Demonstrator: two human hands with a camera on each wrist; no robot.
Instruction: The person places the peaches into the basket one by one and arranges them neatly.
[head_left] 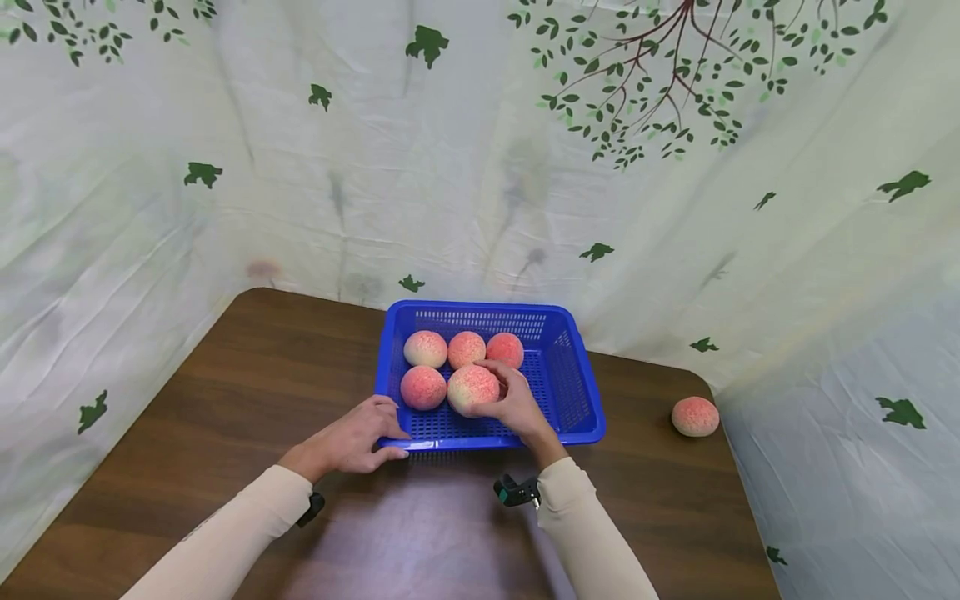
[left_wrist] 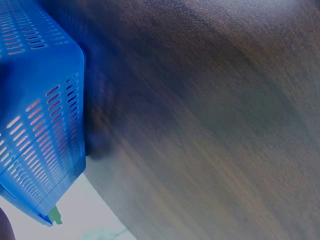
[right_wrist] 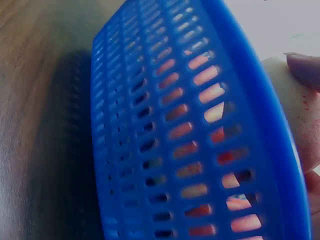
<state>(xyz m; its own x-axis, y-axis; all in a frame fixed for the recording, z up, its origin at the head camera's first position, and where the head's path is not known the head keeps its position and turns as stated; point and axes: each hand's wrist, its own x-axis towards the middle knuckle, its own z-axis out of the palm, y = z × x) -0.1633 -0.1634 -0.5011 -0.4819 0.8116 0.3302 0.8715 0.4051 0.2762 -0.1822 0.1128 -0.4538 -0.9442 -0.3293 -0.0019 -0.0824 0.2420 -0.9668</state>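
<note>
A blue plastic basket [head_left: 555, 310] with slotted walls stands on the table, with several pink-and-cream peaches inside. My right hand [head_left: 522, 408] holds a peach [head_left: 471, 390] between thumb and fingers, over the basket's front half. In the right wrist view this peach [right_wrist: 287, 100] shows above the blue rim; I cannot tell whether it touches the basket floor. At the front left corner my left hand [head_left: 360, 437] grips the rim, thumb outside and fingers over the edge. Beside the held peach lies another peach [head_left: 423, 388]; three sit in a row behind, including a peach [head_left: 426, 348] at left.
One more peach [head_left: 695, 416] lies at the right side of the brown wooden table [head_left: 300, 358]. A pale cloth [head_left: 450, 192] printed with leaves hangs behind and at both sides of the table. Inside the basket, bare slotted floor shows at right.
</note>
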